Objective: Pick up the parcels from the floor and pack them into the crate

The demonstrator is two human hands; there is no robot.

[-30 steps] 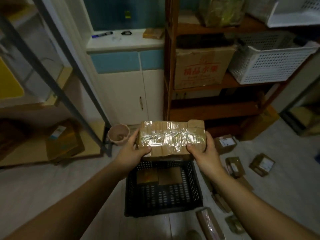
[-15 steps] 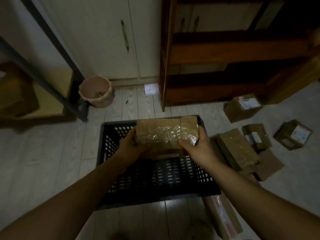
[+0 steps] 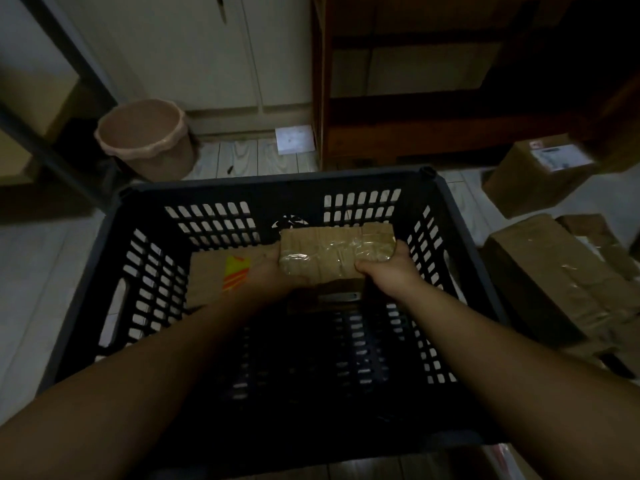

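Parcel [image 3: 337,252] has dropped down inside the crate [image 3: 277,183] now, both hands [image 3: 266,271] [image 3: 388,268] clamped on its ends at the far right, so next is just setting it down beside the other box [image 3: 221,271] and letting go.

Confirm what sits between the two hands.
Head view: the taped parcel, with the left hand and right hand gripping its ends, inside the crate.
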